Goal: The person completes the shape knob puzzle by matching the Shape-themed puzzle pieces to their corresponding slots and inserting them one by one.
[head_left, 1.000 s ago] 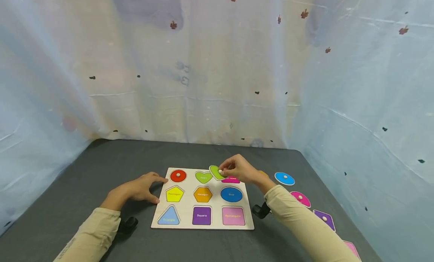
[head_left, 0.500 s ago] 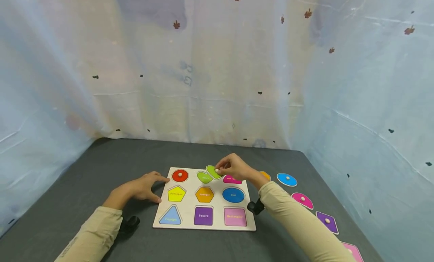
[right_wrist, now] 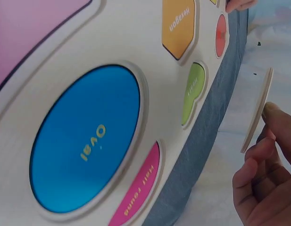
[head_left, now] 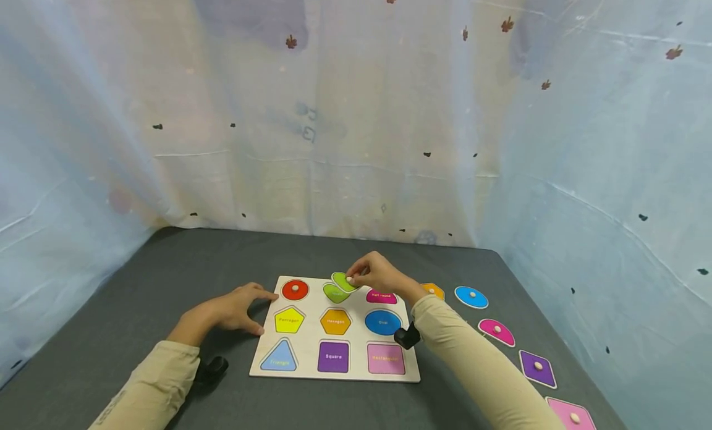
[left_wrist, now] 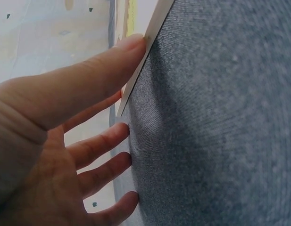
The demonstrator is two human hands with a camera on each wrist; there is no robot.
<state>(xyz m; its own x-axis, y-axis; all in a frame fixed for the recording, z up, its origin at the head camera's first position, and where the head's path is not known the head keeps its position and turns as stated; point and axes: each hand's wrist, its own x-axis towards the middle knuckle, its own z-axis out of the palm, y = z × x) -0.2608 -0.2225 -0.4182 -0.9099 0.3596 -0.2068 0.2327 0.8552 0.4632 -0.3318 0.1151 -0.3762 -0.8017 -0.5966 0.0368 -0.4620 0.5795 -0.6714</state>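
Note:
My right hand (head_left: 382, 277) pinches the knob of a green heart puzzle piece (head_left: 341, 282) over the far edge of the wooden shape board (head_left: 311, 351). The piece overlaps the green heart recess (head_left: 334, 294) in the head view. Seen from the right wrist, the heart piece (right_wrist: 258, 110) is edge-on and held above the board. My left hand (head_left: 236, 307) rests at the board's left edge with fingers spread. In the left wrist view its thumb (left_wrist: 95, 77) touches that edge, and the other fingers are loosely extended. A red circle piece (head_left: 295, 290) with a knob sits in its recess.
Loose knobbed pieces lie right of the board: an orange one (head_left: 434, 290), a blue oval (head_left: 471, 297), a pink half round (head_left: 497, 332), a purple square (head_left: 538, 368) and a pink rectangle (head_left: 572, 414). A hanging sheet (head_left: 345, 133) surrounds the dark table (head_left: 233, 248).
My right hand has moved left with the green heart piece, bringing it over the heart recess's far edge. My left hand has stayed at the board's edge.

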